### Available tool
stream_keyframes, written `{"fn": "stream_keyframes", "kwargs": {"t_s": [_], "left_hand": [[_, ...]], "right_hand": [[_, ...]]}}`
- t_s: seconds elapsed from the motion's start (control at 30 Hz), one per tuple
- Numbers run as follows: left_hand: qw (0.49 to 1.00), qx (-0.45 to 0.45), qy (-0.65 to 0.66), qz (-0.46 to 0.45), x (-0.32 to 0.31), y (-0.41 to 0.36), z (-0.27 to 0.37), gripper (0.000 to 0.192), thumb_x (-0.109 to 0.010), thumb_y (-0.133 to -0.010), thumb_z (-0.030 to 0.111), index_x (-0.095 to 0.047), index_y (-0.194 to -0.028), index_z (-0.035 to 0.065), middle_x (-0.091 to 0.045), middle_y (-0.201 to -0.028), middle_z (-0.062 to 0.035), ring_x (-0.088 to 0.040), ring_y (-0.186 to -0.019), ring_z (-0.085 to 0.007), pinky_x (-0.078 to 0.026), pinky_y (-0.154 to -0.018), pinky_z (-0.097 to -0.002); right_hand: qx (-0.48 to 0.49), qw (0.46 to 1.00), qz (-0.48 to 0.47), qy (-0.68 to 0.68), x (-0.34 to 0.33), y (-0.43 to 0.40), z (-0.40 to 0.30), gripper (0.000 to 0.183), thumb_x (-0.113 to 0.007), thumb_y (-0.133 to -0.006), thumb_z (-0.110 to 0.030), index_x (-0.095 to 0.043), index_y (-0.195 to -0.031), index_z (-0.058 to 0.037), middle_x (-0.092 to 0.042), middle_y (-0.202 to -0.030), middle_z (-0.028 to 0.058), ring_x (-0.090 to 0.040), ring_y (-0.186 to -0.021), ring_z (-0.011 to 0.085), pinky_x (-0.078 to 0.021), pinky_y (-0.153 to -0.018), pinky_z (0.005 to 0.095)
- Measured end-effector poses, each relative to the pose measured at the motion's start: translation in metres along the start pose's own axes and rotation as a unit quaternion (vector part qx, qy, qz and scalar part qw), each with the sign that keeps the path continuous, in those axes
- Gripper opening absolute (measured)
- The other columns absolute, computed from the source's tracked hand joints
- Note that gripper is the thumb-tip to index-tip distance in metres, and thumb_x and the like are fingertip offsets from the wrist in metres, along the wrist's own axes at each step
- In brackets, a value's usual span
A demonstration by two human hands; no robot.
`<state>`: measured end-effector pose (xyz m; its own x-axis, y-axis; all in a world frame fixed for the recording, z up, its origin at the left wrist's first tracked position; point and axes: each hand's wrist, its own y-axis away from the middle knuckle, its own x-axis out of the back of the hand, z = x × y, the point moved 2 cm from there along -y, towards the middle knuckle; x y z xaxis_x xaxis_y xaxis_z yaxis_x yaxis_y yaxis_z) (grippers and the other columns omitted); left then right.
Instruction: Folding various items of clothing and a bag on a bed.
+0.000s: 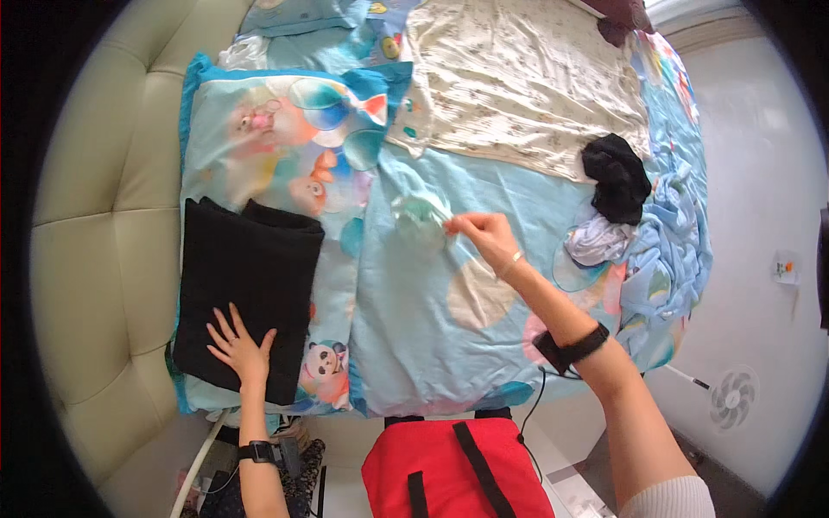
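Note:
My left hand (pixel 243 349) lies flat on a folded black garment (pixel 252 272), its fingers spread. That garment rests on a pillow (pixel 272 149) printed with cartoon animals. Over the middle of the light blue bed sheet (pixel 414 324), my right hand (pixel 482 236) pinches the edge of a small pale green cloth item (pixel 420 217). The item is blurred, so its exact kind is unclear. Right of that hand are a crumpled black cloth (pixel 618 178), a bunched whitish cloth (pixel 599 239) and a heap of light blue fabric (pixel 673 239).
A cream patterned garment (pixel 518 84) is spread across the far part of the bed. The padded headboard (pixel 97 213) runs along the left. A red bag or pack with black straps (pixel 447 472) shows at the near edge, and a black cable (pixel 534 408) hangs nearby.

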<state>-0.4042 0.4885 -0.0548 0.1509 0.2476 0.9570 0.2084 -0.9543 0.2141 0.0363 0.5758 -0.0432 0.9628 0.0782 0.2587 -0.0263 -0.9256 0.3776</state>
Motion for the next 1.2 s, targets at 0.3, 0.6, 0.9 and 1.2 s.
{"fn": "stream_keyframes", "kwargs": {"t_s": [0.3,0.6,0.9,1.2], "left_hand": [[0.896,-0.238,0.373,-0.023,0.062,0.09,0.179,0.057,-0.068,-0.069,0.014,-0.045,-0.119,0.0032,-0.04,-0.126,-0.0165,-0.033,-0.121,-0.0324,-0.023,-0.101,-0.0408],[0.827,-0.31,0.379,-0.275,0.019,0.161,0.381,0.033,-0.063,-0.071,0.015,-0.057,-0.102,0.0049,-0.06,-0.094,-0.0165,-0.055,-0.093,-0.0326,-0.041,-0.082,-0.0402],[0.792,-0.271,0.419,-0.352,-0.078,0.218,0.41,0.024,-0.054,-0.076,0.01,-0.052,-0.095,-0.0044,-0.057,-0.087,-0.0105,-0.055,-0.078,-0.0192,-0.045,-0.07,-0.0312],[0.827,-0.313,0.342,-0.319,-0.099,0.209,0.399,0.025,-0.054,-0.081,0.01,-0.05,-0.102,-0.0035,-0.056,-0.098,-0.0117,-0.052,-0.092,-0.0193,-0.041,-0.079,-0.0305]], "right_hand": [[-0.184,0.81,-0.036,-0.555,0.071,0.172,0.041,0.023,-0.051,-0.088,-0.021,-0.06,-0.083,-0.0004,-0.063,-0.09,0.0091,-0.06,-0.082,0.0168,-0.0476,-0.077,0.0308],[-0.219,0.77,-0.032,-0.598,0.139,0.288,0.079,0.029,-0.048,-0.089,-0.023,-0.055,-0.108,-0.0012,-0.061,-0.098,0.0063,-0.059,-0.087,0.0143,-0.0464,-0.076,0.0282],[-0.296,0.952,0.04,0.061,0.2,0.293,0.232,0.035,-0.058,-0.076,-0.037,-0.063,-0.098,-0.0099,-0.061,-0.091,0.0035,-0.055,-0.085,0.0132,-0.0449,-0.072,0.0304],[-0.261,0.943,0.067,0.194,0.238,0.272,0.208,0.039,-0.06,-0.074,-0.04,-0.062,-0.1,-0.0098,-0.06,-0.095,0.0046,-0.056,-0.088,0.015,-0.0454,-0.073,0.0315]]}}
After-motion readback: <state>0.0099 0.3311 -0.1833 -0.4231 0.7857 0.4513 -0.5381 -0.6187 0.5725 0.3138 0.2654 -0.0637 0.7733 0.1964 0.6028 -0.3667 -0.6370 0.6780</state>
